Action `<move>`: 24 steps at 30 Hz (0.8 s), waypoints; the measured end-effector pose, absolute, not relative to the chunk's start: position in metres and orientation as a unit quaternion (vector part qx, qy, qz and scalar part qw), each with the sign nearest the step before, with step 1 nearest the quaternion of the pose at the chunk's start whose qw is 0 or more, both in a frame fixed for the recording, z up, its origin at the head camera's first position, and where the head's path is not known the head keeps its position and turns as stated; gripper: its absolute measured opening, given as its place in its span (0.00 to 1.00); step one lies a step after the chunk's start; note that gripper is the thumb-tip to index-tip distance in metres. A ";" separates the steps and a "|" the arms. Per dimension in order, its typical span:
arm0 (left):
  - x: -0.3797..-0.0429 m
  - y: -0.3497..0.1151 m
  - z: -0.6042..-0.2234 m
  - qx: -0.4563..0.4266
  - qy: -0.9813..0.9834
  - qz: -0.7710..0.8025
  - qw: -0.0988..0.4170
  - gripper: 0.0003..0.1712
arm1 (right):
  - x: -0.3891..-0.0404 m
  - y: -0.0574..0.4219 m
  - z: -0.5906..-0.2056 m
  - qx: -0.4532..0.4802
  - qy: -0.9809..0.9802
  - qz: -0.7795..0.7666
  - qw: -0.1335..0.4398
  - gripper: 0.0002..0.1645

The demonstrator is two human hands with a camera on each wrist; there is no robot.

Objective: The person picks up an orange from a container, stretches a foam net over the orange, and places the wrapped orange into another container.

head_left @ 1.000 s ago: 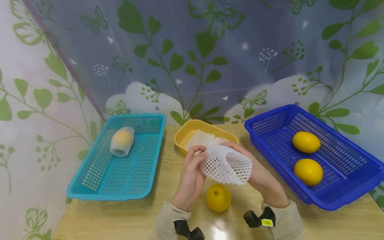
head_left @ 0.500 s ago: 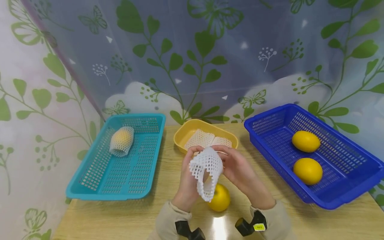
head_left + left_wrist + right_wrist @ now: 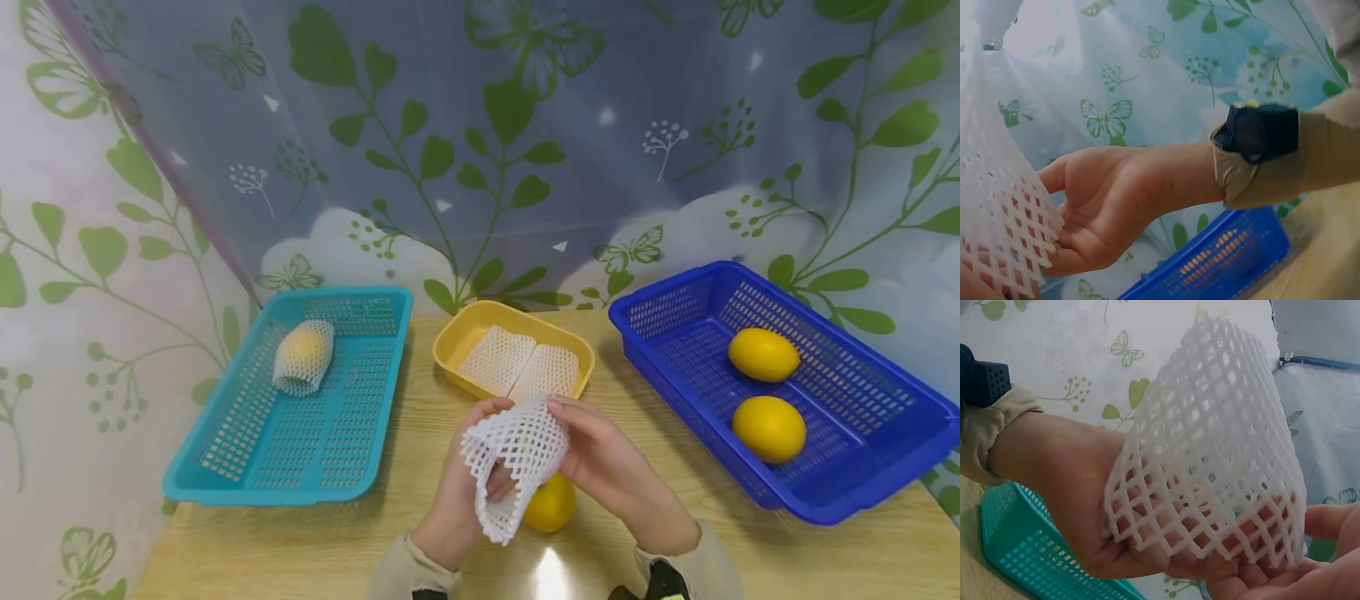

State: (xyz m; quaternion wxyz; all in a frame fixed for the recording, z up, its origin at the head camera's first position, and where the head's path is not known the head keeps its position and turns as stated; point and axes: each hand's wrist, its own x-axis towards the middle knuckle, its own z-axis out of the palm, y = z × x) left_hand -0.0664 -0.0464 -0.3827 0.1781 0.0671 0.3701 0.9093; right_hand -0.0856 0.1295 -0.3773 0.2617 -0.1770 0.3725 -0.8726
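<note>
- A white net (image 3: pixel 534 437) is held up by both hands of a person, in front of the yellow tub (image 3: pixel 450 340), its open mouth tilted down and away from the tub.
- The left hand (image 3: pixel 450 497), in front of the tub, grips the net, its fingers visible through the mesh.
- The right hand (image 3: pixel 611 472), in front of the tub and toward its right, pinches the net between thumb and fingers.
- 2 flat nets (image 3: pixel 497 358) lie side by side inside the tub.
- 1 yellow fruit (image 3: pixel 553 507) rests on the wooden surface (image 3: pixel 247 550) in front of the tub, partly hidden by the held net.
- Left of the tub, a teal basket (image 3: pixel 345 442) carries 1 wrapped fruit (image 3: pixel 303 354), sleeved in mesh.
- Right of the tub, a blue basket (image 3: pixel 840 442) carries 2 bare fruits (image 3: pixel 768 429), near each other.
- Behind the tub, a curtain (image 3: pixel 420 167) shows green leaves and butterflies.
</note>
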 end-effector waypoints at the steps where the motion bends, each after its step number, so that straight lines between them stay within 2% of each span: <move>1: -0.065 -0.048 -0.383 0.055 0.363 0.907 0.205 0.12 | -0.084 0.129 -0.376 -0.178 0.374 -0.873 0.258 0.21; 4: -0.061 -0.051 -0.385 0.008 0.342 0.898 0.276 0.21 | -0.081 0.129 -0.372 -0.170 0.386 -0.873 0.247 0.20; 6: -0.060 -0.051 -0.387 0.009 0.342 0.889 0.304 0.20 | -0.080 0.129 -0.371 -0.159 0.394 -0.873 0.239 0.20; 10: -0.058 -0.054 -0.394 0.089 0.330 0.883 0.321 0.12 | -0.081 0.128 -0.372 -0.138 0.403 -0.873 0.237 0.20; 14: -0.057 -0.058 -0.403 0.104 0.300 0.897 0.307 0.10 | -0.084 0.129 -0.378 -0.126 0.416 -0.867 0.244 0.21; 19: -0.059 -0.065 -0.410 0.101 0.247 0.927 0.263 0.18 | -0.081 0.132 -0.390 -0.105 0.440 -0.855 0.252 0.21; 24: -0.062 -0.071 -0.417 0.107 0.233 0.934 0.247 0.24 | -0.075 0.134 -0.398 -0.105 0.423 -0.862 0.260 0.21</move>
